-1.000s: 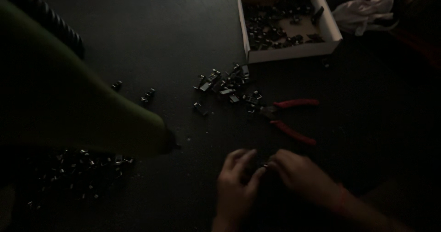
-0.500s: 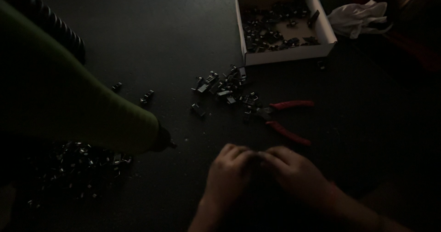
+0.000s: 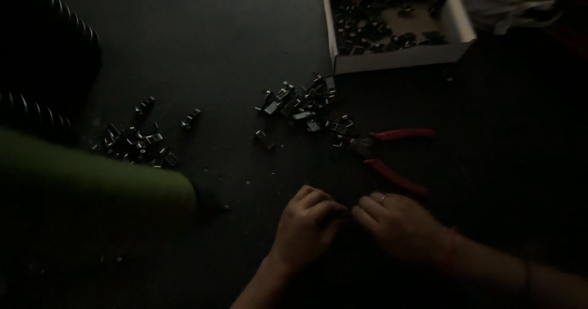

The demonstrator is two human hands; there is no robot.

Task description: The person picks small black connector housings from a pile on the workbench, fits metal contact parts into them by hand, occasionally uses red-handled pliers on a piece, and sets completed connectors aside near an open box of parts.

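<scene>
Pliers (image 3: 392, 156) just behind the right hand (image 3: 401, 223), loose metal parts (image 3: 303, 107) beyond them, parts box (image 3: 398, 58) farthest back.

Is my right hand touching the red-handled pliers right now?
Apart. The head view shows dark table between the right hand and the nearer handle of the red-handled pliers.

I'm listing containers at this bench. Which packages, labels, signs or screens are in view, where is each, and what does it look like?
Box: top of the dark table, right of centre; shallow, open, rectangular, white card walls, holding small dark metal parts.
Labels, signs, screens: none visible in this dim view.
</scene>
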